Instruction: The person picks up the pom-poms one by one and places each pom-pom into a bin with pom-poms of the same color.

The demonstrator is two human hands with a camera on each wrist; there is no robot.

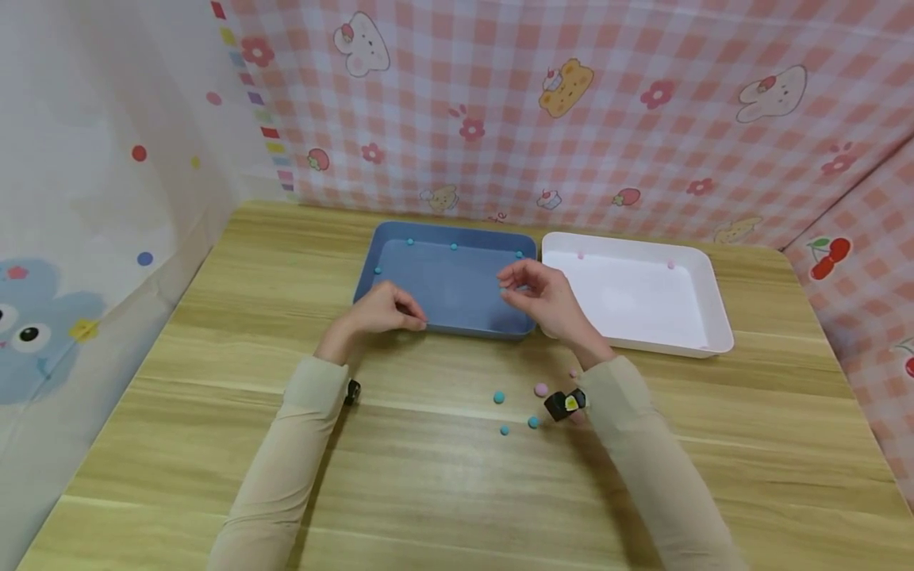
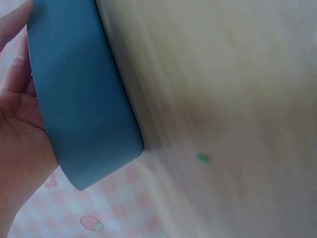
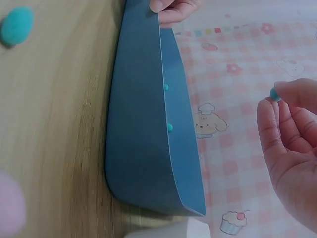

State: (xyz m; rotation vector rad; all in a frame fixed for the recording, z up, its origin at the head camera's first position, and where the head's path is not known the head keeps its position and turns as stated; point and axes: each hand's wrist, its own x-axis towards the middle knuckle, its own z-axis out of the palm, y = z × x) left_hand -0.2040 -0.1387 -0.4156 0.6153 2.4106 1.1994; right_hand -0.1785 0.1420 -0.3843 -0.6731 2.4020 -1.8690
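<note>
My left hand (image 1: 389,308) grips the front wall of the blue tray (image 1: 457,285), thumb outside the rim and fingers inside, as the right wrist view shows. Above the tray's right end, my right hand (image 1: 541,295) pinches a small teal ball (image 3: 275,94) between thumb and fingertip. Several small teal balls (image 1: 453,247) sit along the tray's back and side walls. Beside it stands the white tray (image 1: 621,305), where pink balls (image 1: 670,265) show near its back wall.
On the wooden table (image 1: 428,476) in front of the trays lie loose teal balls (image 1: 499,397) and pink balls (image 1: 541,390), some partly behind my right wrist's black camera (image 1: 564,404). A pink checked curtain (image 1: 500,103) hangs behind the table.
</note>
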